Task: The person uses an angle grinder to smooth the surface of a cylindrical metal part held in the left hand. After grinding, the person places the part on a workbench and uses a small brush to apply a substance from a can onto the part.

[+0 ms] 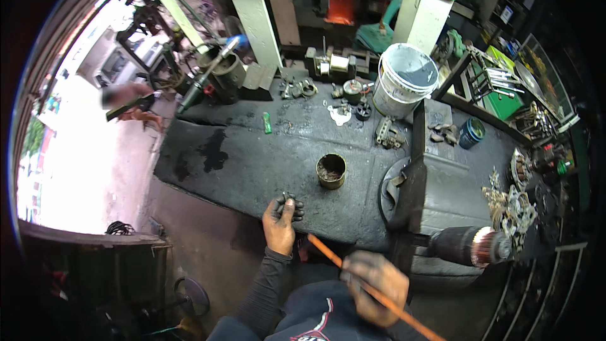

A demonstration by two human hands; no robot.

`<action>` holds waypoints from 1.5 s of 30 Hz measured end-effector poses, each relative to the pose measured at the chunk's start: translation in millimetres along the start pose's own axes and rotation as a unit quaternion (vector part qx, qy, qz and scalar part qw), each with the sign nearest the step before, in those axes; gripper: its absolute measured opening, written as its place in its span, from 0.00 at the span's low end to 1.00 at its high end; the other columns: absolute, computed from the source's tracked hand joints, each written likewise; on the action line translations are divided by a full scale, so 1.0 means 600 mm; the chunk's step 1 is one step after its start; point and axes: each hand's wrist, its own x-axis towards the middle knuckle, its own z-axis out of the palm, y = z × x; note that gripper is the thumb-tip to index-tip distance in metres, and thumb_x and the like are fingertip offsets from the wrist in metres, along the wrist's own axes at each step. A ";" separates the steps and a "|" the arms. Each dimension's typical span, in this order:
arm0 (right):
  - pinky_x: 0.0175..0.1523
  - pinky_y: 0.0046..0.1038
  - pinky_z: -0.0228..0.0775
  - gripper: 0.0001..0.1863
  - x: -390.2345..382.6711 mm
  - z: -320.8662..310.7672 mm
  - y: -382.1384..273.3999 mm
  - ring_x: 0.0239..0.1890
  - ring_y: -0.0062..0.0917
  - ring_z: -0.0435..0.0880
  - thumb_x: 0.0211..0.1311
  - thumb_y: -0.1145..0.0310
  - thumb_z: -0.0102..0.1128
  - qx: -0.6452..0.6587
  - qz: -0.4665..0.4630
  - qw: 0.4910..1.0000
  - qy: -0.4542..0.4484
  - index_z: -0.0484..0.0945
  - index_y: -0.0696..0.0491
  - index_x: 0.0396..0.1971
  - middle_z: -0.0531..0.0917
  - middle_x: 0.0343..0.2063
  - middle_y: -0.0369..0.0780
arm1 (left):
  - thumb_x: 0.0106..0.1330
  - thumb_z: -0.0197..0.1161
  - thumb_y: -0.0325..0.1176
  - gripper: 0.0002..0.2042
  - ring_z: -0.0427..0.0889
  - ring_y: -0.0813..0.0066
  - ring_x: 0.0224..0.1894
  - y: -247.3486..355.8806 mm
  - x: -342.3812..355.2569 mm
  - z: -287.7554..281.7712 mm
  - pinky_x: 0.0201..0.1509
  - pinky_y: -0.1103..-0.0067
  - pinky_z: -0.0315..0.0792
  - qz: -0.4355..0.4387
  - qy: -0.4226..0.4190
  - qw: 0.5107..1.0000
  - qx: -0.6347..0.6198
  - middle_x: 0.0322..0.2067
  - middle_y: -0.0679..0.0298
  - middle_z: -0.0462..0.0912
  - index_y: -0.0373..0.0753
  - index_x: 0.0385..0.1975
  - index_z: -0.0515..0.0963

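Fingers (291, 206) of the left hand (279, 222) are curled tight round a small dark metal part (288, 198), pressed down on the greasy bench top (252, 164) near its front edge. We think it's a clip or bracket, too small to tell. It looks light, stiff and oily, so we'd pinch it by the edges. Just beyond stands an open brass-coloured tin (331, 171). Right hand (376, 285) is closed round a long thin orange rod (372, 290), held mid-length, slanting toward the part. It looks rigid and light. Farther right lies a motor armature (470, 245); a white bucket (404, 80) stands at the back.
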 end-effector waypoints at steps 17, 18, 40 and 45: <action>0.42 0.38 0.79 0.10 0.199 0.151 0.278 0.36 0.37 0.87 0.54 0.60 0.73 -0.383 0.193 0.900 -0.075 0.90 0.46 0.35 0.88 0.31 0.40 | 0.76 0.60 0.33 0.08 0.83 0.78 0.32 0.018 0.075 -0.254 0.37 0.80 0.78 -0.107 0.062 0.992 -0.001 0.33 0.64 0.84 0.35 0.45 0.79; 0.42 0.39 0.79 0.10 0.200 0.151 0.277 0.37 0.38 0.87 0.55 0.60 0.73 -0.366 0.213 0.903 -0.075 0.90 0.46 0.35 0.88 0.31 0.40 | 0.76 0.60 0.33 0.08 0.82 0.78 0.32 0.021 0.080 -0.255 0.37 0.80 0.78 -0.113 0.060 0.992 0.003 0.33 0.64 0.84 0.35 0.45 0.79; 0.45 0.32 0.78 0.14 0.101 0.042 -0.059 0.36 0.33 0.89 0.46 0.81 0.73 -0.129 0.105 0.975 0.145 0.88 0.57 0.37 0.90 0.33 0.43 | 0.76 0.61 0.31 0.08 0.83 0.77 0.36 0.041 0.108 -0.143 0.42 0.78 0.80 -0.027 -0.047 0.998 0.004 0.35 0.63 0.84 0.32 0.45 0.79; 0.28 0.31 0.79 0.13 -0.002 -0.122 -0.159 0.26 0.33 0.88 0.53 0.83 0.74 0.119 -0.044 0.992 0.011 0.86 0.65 0.40 0.87 0.29 0.49 | 0.77 0.59 0.29 0.08 0.83 0.77 0.38 0.076 0.029 -0.002 0.44 0.78 0.79 0.055 -0.164 0.985 0.013 0.37 0.62 0.83 0.30 0.47 0.78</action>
